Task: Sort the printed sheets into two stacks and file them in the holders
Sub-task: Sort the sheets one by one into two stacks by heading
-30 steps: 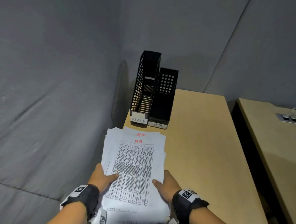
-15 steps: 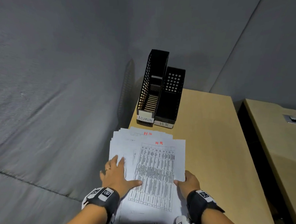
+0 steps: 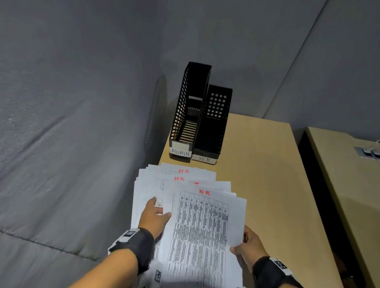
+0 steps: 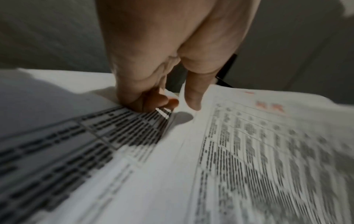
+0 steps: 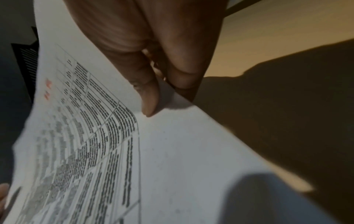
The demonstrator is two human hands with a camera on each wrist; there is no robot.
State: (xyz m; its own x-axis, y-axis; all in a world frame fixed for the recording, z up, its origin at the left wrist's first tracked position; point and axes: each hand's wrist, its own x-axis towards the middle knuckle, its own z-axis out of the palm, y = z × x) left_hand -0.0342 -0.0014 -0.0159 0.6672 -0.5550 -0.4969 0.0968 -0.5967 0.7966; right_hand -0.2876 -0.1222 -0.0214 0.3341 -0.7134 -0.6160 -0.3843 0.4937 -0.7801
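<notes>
At the near left corner of the table I have the loose pile of sheets fanned out, several showing a red HR mark at the top. My right hand pinches the right edge of the top sheet, thumb on top and fingers beneath, lifting it clear of the pile. My left hand lies flat and relaxed on the sheets below, pinning them. The two black holders, labelled ADMIN and HR, stand touching at the far left corner, and both look empty. I judge the sorting has only begun: no second stack exists yet. Next I need to lay this HR sheet on bare table to the right of the pile, without dragging its neighbours along.
</notes>
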